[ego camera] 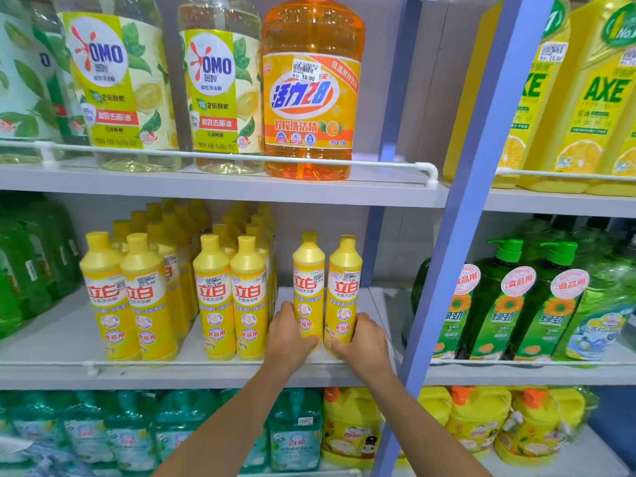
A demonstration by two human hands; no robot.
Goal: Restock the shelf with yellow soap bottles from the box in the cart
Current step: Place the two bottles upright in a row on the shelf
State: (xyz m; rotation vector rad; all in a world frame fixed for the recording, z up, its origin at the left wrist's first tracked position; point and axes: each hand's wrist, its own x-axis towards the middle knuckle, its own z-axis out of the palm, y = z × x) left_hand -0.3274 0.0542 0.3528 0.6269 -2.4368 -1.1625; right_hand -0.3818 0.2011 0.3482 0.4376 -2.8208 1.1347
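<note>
Head view: two slim, glossy yellow plastic soap bottles with rounded shoulders and stubby caps stand upright, close side by side, toward the right end of the smooth grey middle shelf (62,342). The left hand (288,337) curls its fingers round the lower body of the left bottle (308,280); the right hand (363,342) wraps the base of the right bottle (345,287) in the same way. To their left, matching bottles (213,297) stand in paired rows running back toward the wall. Above, a large translucent orange jug (311,98) of liquid stands behind a white rail (220,156). In the next bay stand dark green pump bottles (499,304).
</note>
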